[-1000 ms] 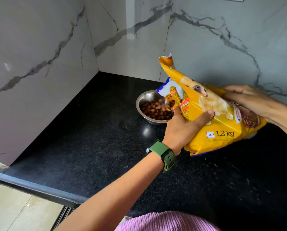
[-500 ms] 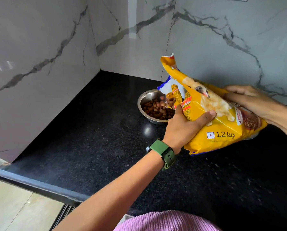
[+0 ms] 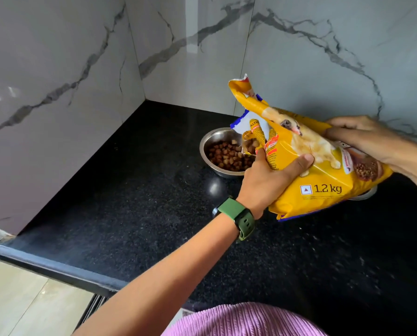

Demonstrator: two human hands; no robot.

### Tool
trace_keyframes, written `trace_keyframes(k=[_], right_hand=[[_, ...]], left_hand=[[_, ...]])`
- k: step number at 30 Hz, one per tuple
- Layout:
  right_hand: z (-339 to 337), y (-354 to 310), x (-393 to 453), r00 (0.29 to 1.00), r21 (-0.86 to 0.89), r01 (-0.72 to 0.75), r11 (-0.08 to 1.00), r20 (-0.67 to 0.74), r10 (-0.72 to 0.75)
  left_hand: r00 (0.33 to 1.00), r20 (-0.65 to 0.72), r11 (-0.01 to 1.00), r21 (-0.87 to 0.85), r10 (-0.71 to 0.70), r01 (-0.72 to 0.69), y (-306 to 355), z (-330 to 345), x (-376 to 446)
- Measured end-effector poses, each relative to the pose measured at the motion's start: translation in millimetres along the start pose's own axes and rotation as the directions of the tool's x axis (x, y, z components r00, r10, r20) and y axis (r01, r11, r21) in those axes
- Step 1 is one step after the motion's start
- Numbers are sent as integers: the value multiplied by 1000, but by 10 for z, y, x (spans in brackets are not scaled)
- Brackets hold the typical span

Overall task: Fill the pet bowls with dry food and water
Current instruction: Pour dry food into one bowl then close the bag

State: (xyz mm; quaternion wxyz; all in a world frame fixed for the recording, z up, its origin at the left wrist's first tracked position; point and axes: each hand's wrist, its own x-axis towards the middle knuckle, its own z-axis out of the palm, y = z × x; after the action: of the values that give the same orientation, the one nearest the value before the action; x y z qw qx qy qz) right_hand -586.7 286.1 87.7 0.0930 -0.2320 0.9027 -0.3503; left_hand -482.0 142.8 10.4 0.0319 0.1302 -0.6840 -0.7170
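A yellow 1.2 kg bag of dry pet food [image 3: 324,175] is tipped to the left, its torn mouth over a steel bowl [image 3: 211,141] that holds brown kibble [image 3: 224,156]. My left hand [image 3: 268,180], with a green watch on the wrist, grips the bag near its open end. My right hand [image 3: 362,137] holds the bag's upper back part. A second steel bowl [image 3: 365,196] shows only as a rim under the bag's right end; its inside is hidden.
The bowls stand on a black speckled counter [image 3: 130,214] in a corner of white marble walls [image 3: 57,81]. The counter's front edge [image 3: 57,267] runs at lower left, with pale floor tiles [image 3: 16,299] below it.
More kibble lies in the bowl than a second ago, and pieces are at the bag's mouth. The bag and both hands stay almost where they were.
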Motion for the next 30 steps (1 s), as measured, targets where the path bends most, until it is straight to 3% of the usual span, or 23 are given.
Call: trace_keyframes(k=[8,14,21,25,30], right_hand=[[5,3,-23,999,39,13,999,-34,-12],[23,67,6,1000,-39,-8,999,-14,7],[-9,60,16,999,47,2,999,-36,0],[-29,14,63,999,-55,-18,998,25,20],[-38,1,40,1000,-50,-12,999,8,12]], left_hand=[[997,-39,995,70,69,-67,-50,18,-7],[999,32,998,-62,-24,26,-86,13,36],[997,-45,997,61,57,-55,-65,36,49],[1000,18,997,-72,-24,25,-60,35,61],[999,33,999,-53,-7,8,-22,24,93]])
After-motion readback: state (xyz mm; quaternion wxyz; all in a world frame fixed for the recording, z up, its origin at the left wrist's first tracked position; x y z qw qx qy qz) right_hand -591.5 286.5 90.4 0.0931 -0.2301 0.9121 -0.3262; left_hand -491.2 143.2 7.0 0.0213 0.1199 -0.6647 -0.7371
